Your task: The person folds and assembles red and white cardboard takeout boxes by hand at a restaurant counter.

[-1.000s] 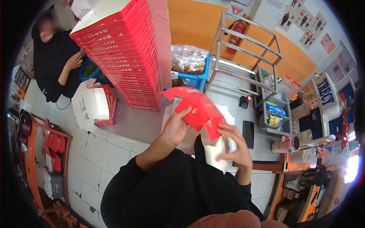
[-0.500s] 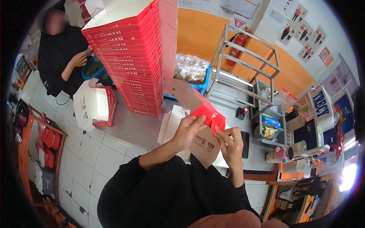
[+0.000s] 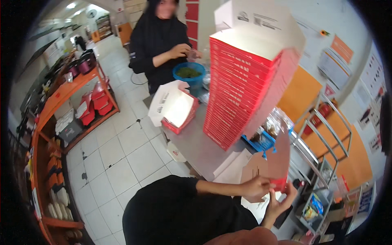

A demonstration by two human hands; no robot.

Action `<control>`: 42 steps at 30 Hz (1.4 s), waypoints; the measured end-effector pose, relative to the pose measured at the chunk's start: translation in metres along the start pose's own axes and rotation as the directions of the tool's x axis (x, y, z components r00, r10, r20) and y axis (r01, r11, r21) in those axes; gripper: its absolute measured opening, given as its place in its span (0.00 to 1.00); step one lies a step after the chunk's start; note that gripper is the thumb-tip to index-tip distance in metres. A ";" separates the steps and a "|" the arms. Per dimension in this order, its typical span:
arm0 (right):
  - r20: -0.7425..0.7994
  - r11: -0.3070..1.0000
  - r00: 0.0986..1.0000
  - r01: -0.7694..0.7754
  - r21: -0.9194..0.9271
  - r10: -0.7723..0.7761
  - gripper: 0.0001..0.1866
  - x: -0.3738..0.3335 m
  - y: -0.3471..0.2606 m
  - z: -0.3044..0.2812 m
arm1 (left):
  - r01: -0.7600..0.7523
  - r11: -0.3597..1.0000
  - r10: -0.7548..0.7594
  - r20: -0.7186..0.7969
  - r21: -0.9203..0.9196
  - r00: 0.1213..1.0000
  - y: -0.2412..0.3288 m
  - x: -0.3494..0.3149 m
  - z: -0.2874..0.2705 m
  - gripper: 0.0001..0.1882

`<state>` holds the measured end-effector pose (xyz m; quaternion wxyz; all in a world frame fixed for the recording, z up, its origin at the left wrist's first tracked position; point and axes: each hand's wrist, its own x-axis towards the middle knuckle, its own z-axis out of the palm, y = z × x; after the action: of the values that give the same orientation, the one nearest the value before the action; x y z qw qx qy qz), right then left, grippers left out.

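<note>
My left hand (image 3: pixel 258 188) and my right hand (image 3: pixel 281 202) are closed on a partly folded red and white takeaway box (image 3: pixel 279 184). Both pinch its red side, the left from one side and the right from the other. One long flap of the box stands up, and a printed flap spreads out beside my left hand. Pale flat cardboard (image 3: pixel 232 167) lies on the metal table close by. Beyond it rises a tall stack of nested red boxes (image 3: pixel 234 94). A single open box (image 3: pixel 179 116) with its lid raised stands left of the stack.
A co-worker in black (image 3: pixel 161 45) stands across the table (image 3: pixel 200 151), hands over a blue bucket (image 3: pixel 190 77) of green contents. A blue crate (image 3: pixel 261 141) with plastic bags sits behind the stack. At right are a metal rack (image 3: pixel 326 134) and grey bin (image 3: pixel 312 210); at left, orange shelves (image 3: pixel 61 102).
The view has swung left, so the table and stack appear farther right. The box in my hands has been turned, and its long flap now points up. My hands have come closer together.
</note>
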<state>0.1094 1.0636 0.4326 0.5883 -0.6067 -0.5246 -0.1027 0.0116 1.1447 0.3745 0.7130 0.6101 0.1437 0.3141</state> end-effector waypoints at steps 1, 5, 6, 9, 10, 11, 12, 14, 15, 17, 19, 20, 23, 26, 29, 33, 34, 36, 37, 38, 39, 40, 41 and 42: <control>-0.098 0.998 0.994 0.053 -0.030 -0.056 0.18 0.002 -0.008 0.006 | -0.199 0.944 0.203 0.012 0.263 0.979 -0.025 0.001 -0.003 0.15; 0.040 0.965 0.969 0.246 -0.095 -0.243 0.16 -0.010 -0.001 -0.002 | -0.292 0.902 0.304 0.011 0.317 0.952 -0.023 -0.008 0.003 0.12; 0.039 0.964 0.968 0.251 -0.091 -0.249 0.15 -0.012 -0.001 -0.002 | -0.240 0.931 0.259 -0.034 0.275 0.965 -0.012 -0.011 0.002 0.11; 0.055 0.948 0.955 0.296 -0.119 -0.291 0.12 -0.011 -0.003 -0.001 | -0.284 0.915 0.331 -0.130 0.287 0.935 -0.006 -0.008 -0.004 0.11; 0.088 0.934 0.945 0.325 -0.149 -0.315 0.12 -0.010 -0.003 -0.001 | -0.235 0.941 0.280 -0.170 0.246 0.945 -0.006 -0.010 -0.005 0.11; 0.118 0.916 0.932 0.358 -0.179 -0.341 0.12 -0.009 -0.002 -0.001 | -0.191 0.960 0.232 -0.205 0.203 0.951 -0.003 -0.010 -0.006 0.11; 0.150 0.922 0.946 0.317 -0.223 -0.289 0.10 -0.009 -0.004 0.000 | -0.146 0.985 0.164 -0.219 0.096 0.962 -0.001 -0.010 -0.007 0.12; 0.130 0.983 0.988 0.102 -0.152 -0.082 0.08 -0.017 0.001 0.001 | -0.179 0.973 0.207 -0.214 0.142 0.955 -0.005 -0.008 -0.004 0.11; 0.125 0.993 0.992 -0.010 -0.117 0.025 0.07 -0.020 0.002 0.000 | -0.196 0.967 0.227 -0.208 0.163 0.951 -0.005 -0.006 -0.003 0.11; 0.109 0.977 0.972 -0.213 0.031 0.209 0.04 -0.021 0.001 -0.001 | -0.156 0.968 0.185 -0.142 0.197 0.972 -0.006 -0.007 -0.005 0.10; 0.116 0.903 0.920 -0.391 0.177 0.375 0.05 -0.024 0.004 0.000 | -0.095 0.971 0.116 -0.088 0.218 0.989 -0.011 -0.006 -0.008 0.10; 0.132 0.978 0.974 -0.194 0.078 0.183 0.05 -0.023 0.008 0.002 | -0.031 0.994 0.040 -0.092 0.102 0.995 -0.014 -0.006 -0.009 0.09; 0.204 0.989 0.969 -0.120 -0.089 0.136 0.07 -0.023 0.011 -0.001 | -0.210 0.978 0.205 -0.162 -0.015 0.965 -0.024 -0.003 -0.002 0.09; 0.188 0.982 0.965 -0.189 0.004 0.185 0.11 -0.031 0.039 -0.001 | -0.219 0.974 0.212 -0.100 -0.060 0.972 -0.019 -0.003 0.000 0.09; 0.421 0.785 0.820 -0.533 0.316 0.387 0.10 -0.022 0.023 -0.002 | -0.167 0.972 0.138 -0.176 -0.163 0.975 0.025 -0.015 0.014 0.13; 0.446 0.617 0.844 -0.527 0.585 0.298 0.35 -0.012 0.028 -0.012 | -0.295 0.791 0.276 0.118 0.535 0.954 -0.016 -0.017 -0.009 0.20; 0.411 0.662 0.859 -0.503 0.556 0.306 0.38 -0.007 0.022 -0.013 | -0.411 0.659 0.295 0.286 0.630 0.912 -0.026 -0.019 -0.012 0.21; 0.319 0.891 0.911 -0.355 0.284 0.262 0.45 -0.002 0.018 -0.017 | -0.648 0.306 0.274 0.587 0.698 0.762 -0.040 -0.020 -0.019 0.25; 0.278 0.977 0.939 -0.214 0.004 0.204 0.49 -0.004 0.019 -0.019 | -0.620 0.288 0.218 0.580 0.730 0.785 -0.045 -0.023 -0.019 0.26; 0.164 0.940 0.939 -0.321 0.114 0.301 0.41 -0.008 0.017 -0.012 | -0.593 0.254 0.158 0.572 0.764 0.805 -0.044 -0.025 -0.020 0.27; 0.120 0.938 0.940 -0.332 0.101 0.320 0.35 -0.011 0.022 -0.012 | -0.564 0.216 0.099 0.557 0.797 0.825 -0.044 -0.026 -0.022 0.28; 0.077 0.935 0.938 -0.344 0.090 0.338 0.29 -0.016 0.028 -0.011 | -0.495 0.206 -0.064 0.517 0.844 0.854 -0.043 -0.023 -0.025 0.27; 0.039 0.933 0.937 -0.351 0.085 0.349 0.24 -0.021 0.034 -0.009 | -0.414 0.479 0.110 0.415 0.774 0.903 -0.035 -0.022 -0.023 0.27; 0.001 0.930 0.934 -0.357 0.082 0.358 0.21 -0.024 0.038 -0.007 | -0.349 0.713 0.240 0.257 0.608 0.936 -0.026 -0.022 -0.019 0.27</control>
<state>0.1314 1.0547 0.3938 0.6247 -0.6671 -0.4052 0.0233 -0.0090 1.1446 0.3414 0.4093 0.8554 0.0861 0.3056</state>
